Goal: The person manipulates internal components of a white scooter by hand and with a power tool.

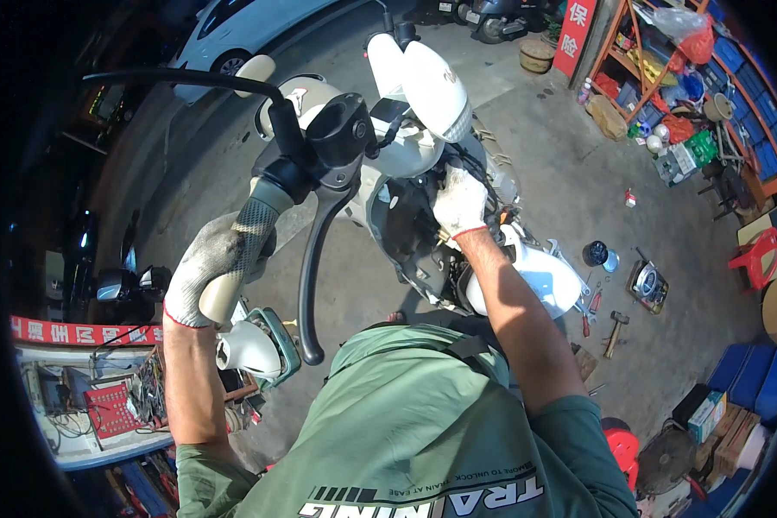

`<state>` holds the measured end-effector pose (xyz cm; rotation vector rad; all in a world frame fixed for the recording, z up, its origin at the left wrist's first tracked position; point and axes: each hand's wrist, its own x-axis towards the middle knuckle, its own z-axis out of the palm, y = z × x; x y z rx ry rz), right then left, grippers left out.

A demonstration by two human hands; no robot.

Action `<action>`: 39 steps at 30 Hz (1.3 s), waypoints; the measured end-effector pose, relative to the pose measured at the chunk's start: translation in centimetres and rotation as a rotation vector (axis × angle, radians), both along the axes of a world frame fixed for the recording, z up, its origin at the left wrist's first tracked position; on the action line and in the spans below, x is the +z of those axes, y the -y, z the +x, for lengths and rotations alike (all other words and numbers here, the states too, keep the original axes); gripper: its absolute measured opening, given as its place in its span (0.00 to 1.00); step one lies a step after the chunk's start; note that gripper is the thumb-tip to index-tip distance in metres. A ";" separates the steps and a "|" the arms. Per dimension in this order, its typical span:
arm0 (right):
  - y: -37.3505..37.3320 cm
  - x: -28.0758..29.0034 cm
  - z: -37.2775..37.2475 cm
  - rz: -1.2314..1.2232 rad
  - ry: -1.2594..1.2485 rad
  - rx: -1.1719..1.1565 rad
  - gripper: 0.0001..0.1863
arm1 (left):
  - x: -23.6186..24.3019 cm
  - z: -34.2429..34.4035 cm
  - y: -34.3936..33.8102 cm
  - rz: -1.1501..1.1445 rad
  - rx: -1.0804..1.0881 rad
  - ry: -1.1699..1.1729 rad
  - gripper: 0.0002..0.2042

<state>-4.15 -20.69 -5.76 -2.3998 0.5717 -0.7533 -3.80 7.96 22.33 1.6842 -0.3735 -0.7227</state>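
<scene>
My left hand (pixel 205 262), in a white knit glove, is wrapped round the beige and grey handlebar grip (pixel 257 216) of a scooter. Below the grip hangs a long black brake lever (pixel 317 268), apart from my fingers. My right hand (pixel 460 200), also gloved, reaches into the opened front of the scooter, at the black wiring (pixel 470 160). Its fingertips are hidden there, so what they touch does not show. Left of that hand lies the dark hollow of the body shell (pixel 403 216). A white rounded cover (pixel 436 91) stands just beyond it.
A white panel (pixel 540 281) sits to the right of my forearm. On the concrete floor lie wrenches (pixel 565 259), a hammer (pixel 615 332) and a small tray (pixel 647 285). An orange shelf (pixel 630 65) stands far right, a workbench (pixel 78 432) at left, a white car (pixel 250 34) behind.
</scene>
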 end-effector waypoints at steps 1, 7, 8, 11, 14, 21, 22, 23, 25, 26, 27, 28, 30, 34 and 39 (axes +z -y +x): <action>0.0 0.0 0.0 -0.046 0.074 -0.004 0.18 | 0.2 -0.1 0.2 -0.052 -0.023 0.039 0.27; -0.2 -0.2 -0.5 0.086 0.113 0.058 0.12 | 0.9 -0.7 0.6 0.026 -0.019 0.032 0.23; -0.2 -0.2 -0.5 0.045 0.128 0.031 0.12 | 0.7 -0.7 0.3 -0.035 -0.039 0.020 0.22; -0.1 -0.1 -0.5 0.011 0.150 0.020 0.13 | -0.3 -0.2 -0.8 0.025 0.072 0.035 0.24; 0.1 0.2 -0.7 0.069 0.177 0.023 0.12 | -1.0 0.6 -1.4 -0.096 0.006 -0.009 0.26; 0.0 0.1 -0.4 0.076 0.254 -0.036 0.10 | -0.3 0.1 -0.6 0.051 0.023 0.011 0.26; -0.1 -0.1 -0.4 0.078 0.241 -0.031 0.10 | 0.0 -0.2 -0.4 0.144 0.045 0.076 0.26; -0.1 -0.2 -0.3 0.088 0.231 -0.028 0.11 | 0.0 -0.5 0.0 -0.024 0.073 0.004 0.23; 0.0 -0.3 -0.3 0.062 0.207 -0.006 0.13 | 0.4 -0.8 0.5 -0.018 0.066 0.027 0.22; 0.0 -0.3 -0.5 0.059 0.199 0.001 0.13 | 0.6 -1.1 0.6 -0.008 0.055 0.047 0.21; 0.0 -0.2 -0.7 0.075 0.212 0.012 0.14 | 0.6 -1.1 0.8 0.015 0.043 0.039 0.20; 0.1 0.0 -0.9 0.086 0.238 0.031 0.14 | 0.6 -1.2 0.8 0.003 0.061 0.034 0.20; 0.3 0.6 -1.8 0.105 0.249 0.097 0.12 | 0.2 -1.3 0.6 -0.026 0.148 0.106 0.28; 1.9 2.0 -3.5 0.270 0.099 0.160 0.13 | -1.4 -1.4 -0.5 -0.239 0.294 0.071 0.16; 3.8 3.0 -2.4 -0.117 -0.133 0.113 0.23 | -2.5 -2.2 -1.4 -0.385 0.362 0.307 0.17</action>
